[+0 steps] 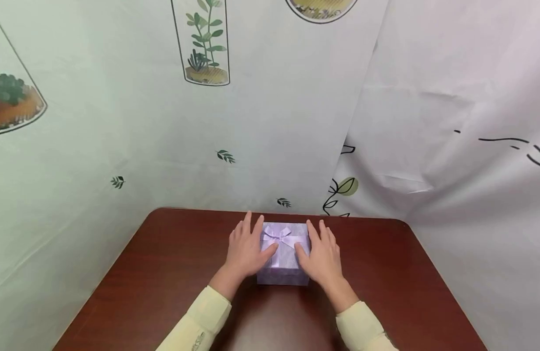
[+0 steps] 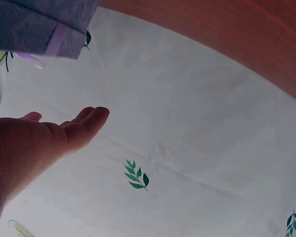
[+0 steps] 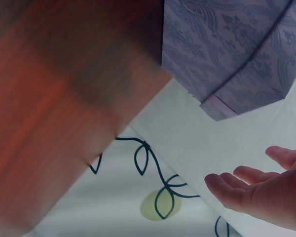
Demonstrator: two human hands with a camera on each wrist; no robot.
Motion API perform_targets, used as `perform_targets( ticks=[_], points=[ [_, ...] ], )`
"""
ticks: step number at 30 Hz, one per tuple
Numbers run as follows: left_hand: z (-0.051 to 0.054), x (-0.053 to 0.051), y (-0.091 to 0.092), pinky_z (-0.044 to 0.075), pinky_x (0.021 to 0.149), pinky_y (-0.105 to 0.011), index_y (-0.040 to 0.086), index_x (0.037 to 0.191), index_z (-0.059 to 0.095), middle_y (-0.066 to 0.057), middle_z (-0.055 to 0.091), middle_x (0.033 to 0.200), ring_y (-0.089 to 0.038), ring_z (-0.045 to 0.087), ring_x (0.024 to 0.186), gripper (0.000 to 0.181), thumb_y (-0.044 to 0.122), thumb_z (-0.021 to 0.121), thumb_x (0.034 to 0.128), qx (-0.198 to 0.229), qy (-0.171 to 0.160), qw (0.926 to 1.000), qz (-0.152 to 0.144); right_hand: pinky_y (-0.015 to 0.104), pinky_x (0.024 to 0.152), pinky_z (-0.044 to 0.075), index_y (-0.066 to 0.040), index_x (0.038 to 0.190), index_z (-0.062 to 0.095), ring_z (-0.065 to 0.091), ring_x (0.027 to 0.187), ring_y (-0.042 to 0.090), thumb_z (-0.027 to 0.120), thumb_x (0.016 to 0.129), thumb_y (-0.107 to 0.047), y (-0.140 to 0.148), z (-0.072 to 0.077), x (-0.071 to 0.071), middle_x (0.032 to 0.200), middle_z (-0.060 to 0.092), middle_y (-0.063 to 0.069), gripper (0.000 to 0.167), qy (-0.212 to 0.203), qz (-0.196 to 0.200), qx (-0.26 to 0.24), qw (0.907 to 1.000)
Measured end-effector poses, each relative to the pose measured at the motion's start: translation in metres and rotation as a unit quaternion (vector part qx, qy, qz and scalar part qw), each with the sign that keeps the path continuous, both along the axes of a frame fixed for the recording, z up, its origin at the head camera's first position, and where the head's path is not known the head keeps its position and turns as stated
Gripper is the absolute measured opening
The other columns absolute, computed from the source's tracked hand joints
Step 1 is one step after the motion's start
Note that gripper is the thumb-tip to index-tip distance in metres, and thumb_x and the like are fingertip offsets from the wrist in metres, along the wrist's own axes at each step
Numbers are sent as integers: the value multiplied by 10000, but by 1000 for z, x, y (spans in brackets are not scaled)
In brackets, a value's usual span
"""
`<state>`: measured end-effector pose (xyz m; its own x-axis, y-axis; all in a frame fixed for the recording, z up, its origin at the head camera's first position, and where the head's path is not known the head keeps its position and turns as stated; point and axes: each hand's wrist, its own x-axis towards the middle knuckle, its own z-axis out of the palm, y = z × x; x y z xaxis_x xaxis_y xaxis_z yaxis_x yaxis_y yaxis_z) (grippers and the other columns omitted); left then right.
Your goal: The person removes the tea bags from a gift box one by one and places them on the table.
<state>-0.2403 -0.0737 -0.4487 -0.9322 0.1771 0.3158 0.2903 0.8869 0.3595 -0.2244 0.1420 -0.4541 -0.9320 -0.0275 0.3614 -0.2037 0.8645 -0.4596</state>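
A lavender gift box [image 1: 289, 258] with a satin ribbon bow [image 1: 278, 235] on its lid stands near the far edge of the table. Beside its left side is my left hand [image 1: 247, 249], fingers extended forward and thumb over the lid. My right hand [image 1: 322, 254] mirrors it at the right side. In the left wrist view, a gap shows between the hand [image 2: 39, 140] and the patterned box [image 2: 34, 27]. The right wrist view likewise shows the hand [image 3: 266, 192] apart from the box [image 3: 227, 49], whose lid seam is visible. Neither hand grips anything.
The dark red-brown wooden table [image 1: 379, 282] has rounded far corners. Behind it and along both sides hangs a pale cloth backdrop [image 1: 274, 126] printed with leaves and potted plants, with folds at the right.
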Motion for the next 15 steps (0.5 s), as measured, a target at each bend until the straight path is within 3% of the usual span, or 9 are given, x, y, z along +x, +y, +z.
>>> perform_targets(
  ticks=[7,15],
  points=[
    [-9,7,-1,241,1081,-643,119,1561,342,-225,170,1608,-464,281,1394,886,582,651,873,66,-276,9996,74,691,1017,306,-116,1514,450,293,1393,477,683,881,-446,-1,-10,4,1551,312,269,751,-13,65,-60,10000],
    [-13,9,-3,258,1065,-659,130,1570,324,-235,152,1612,-475,295,1383,922,590,670,850,249,-288,9993,29,685,1039,288,-157,1547,403,290,1401,469,664,876,-522,2,-14,3,1579,279,239,807,-316,48,-28,9995]
  ],
)
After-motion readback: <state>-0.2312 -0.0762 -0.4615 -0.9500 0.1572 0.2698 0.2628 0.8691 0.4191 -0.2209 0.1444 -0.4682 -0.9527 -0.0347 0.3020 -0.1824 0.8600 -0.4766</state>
